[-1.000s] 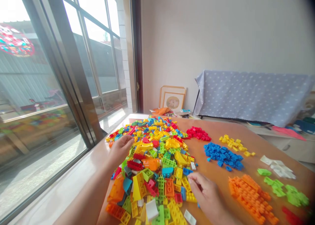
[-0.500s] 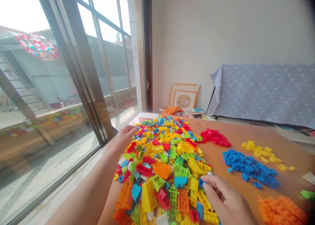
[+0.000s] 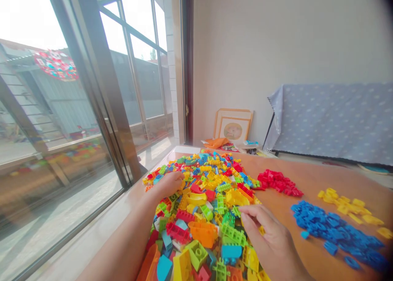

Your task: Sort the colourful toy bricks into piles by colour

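Above piled bricks (image 3: 211, 176), the right hand (image 3: 272, 234) pinches a green brick (image 3: 236, 211); whether the left hand (image 3: 170, 184) grips, I cannot tell.

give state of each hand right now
Left hand: partly curled over mixed bricks; hold can't be told.
Right hand: partly curled at a small green brick; grip can't be told.

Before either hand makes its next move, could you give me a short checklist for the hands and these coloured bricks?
1. Left hand over the mixed heap: ok.
2. Left hand holding a brick: cannot tell, its grip is hidden from view.
3. Right hand gripping the green piece next to it: cannot tell.
4. Blue pile apart from the mixed heap: ok, bare table shows between them.
5. Clear gap between red pile and mixed heap: not ok, red pieces lie right by the heap's edge.
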Demonstrator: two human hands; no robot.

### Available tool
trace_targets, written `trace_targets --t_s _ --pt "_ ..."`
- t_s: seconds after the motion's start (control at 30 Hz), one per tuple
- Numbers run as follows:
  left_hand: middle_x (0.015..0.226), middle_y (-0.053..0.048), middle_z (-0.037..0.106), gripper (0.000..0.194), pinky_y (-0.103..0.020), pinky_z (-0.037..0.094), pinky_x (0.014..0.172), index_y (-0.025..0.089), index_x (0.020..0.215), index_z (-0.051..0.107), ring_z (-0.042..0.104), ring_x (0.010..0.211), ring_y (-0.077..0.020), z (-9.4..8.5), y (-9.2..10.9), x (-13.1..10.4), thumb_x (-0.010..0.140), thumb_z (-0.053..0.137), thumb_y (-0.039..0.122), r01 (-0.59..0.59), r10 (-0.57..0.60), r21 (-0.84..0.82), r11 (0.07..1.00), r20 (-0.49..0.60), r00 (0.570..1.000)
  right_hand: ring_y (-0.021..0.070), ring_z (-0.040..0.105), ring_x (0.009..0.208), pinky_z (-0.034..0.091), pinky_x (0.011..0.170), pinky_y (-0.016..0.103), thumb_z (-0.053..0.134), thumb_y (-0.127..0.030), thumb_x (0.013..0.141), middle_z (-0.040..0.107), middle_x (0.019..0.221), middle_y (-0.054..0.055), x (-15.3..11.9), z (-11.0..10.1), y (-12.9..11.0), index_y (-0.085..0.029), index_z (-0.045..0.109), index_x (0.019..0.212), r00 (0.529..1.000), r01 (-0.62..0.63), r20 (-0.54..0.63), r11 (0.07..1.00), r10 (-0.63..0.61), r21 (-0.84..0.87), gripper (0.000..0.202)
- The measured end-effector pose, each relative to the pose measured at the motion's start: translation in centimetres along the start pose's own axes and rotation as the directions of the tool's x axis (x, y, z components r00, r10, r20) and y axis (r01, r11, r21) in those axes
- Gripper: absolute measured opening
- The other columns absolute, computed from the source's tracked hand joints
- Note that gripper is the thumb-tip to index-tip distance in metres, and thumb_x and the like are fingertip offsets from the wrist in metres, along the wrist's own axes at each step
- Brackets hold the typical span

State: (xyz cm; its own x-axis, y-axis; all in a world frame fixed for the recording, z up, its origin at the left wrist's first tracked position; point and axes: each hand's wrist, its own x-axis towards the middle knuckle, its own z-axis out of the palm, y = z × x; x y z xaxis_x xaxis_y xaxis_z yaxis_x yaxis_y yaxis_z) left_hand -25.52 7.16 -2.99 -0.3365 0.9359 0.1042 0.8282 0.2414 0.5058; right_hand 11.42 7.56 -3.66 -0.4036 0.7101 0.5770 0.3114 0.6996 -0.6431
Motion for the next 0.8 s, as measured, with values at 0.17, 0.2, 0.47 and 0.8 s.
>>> trace_targets --t_s 0.17,0.2,0.47,0.8 --pt "0.092 -0.007 0.076 0.039 -0.031 0.054 0.069 0.019 0.117 0.071 0.072 0.078 -0.0208 0.1 1.0 -0.6 0.087 0.052 0.035 -0.050 0.079 -0.218 0.975 0.128 0.989 0.0209 0.069 0.090 0.056 0.078 0.029 0.055 -0.036 0.100 0.071 0.100 0.006 -0.5 0.3 1.1 -0.026 0.068 0.105 1.000 0.016 0.002 0.999 -0.016 -0.031 0.017" --pt "0.095 -0.007 0.076 0.040 -0.030 0.054 0.069 0.020 0.118 0.071 0.072 0.078 -0.0201 0.0 1.1 -0.6 0.087 0.052 0.035 -0.060 0.094 -0.242 0.968 0.132 0.987 0.0210 0.069 0.091 0.056 0.079 0.030 0.055 -0.036 0.100 0.071 0.101 0.006 -0.5 0.3 1.2 -0.026 0.068 0.106 1.000 0.021 0.005 0.999 -0.020 -0.034 0.017" --pt "0.096 -0.009 0.074 0.027 -0.033 0.049 0.077 0.021 0.100 0.072 0.066 0.095 -0.0260 -2.0 -1.5 0.2 0.082 0.055 0.033 0.024 -0.026 -0.026 0.999 -0.111 0.993 0.0209 0.070 0.093 0.057 0.081 0.030 0.053 -0.037 0.100 0.072 0.102 0.006 -0.5 0.8 2.4 -0.027 0.069 0.105 1.000 0.023 0.009 0.998 -0.022 -0.051 0.019" --pt "0.106 -0.011 0.073 0.021 -0.036 0.047 0.079 0.024 0.086 0.075 0.066 0.096 -0.0300 0.4 -2.3 0.5 0.073 0.070 0.040 0.112 -0.093 0.308 0.945 -0.075 0.993 0.0215 0.070 0.090 0.058 0.076 0.029 0.056 -0.036 0.099 0.072 0.098 0.005 -0.7 1.5 2.5 -0.027 0.070 0.102 0.998 0.061 -0.010 0.998 -0.061 -0.021 0.017"
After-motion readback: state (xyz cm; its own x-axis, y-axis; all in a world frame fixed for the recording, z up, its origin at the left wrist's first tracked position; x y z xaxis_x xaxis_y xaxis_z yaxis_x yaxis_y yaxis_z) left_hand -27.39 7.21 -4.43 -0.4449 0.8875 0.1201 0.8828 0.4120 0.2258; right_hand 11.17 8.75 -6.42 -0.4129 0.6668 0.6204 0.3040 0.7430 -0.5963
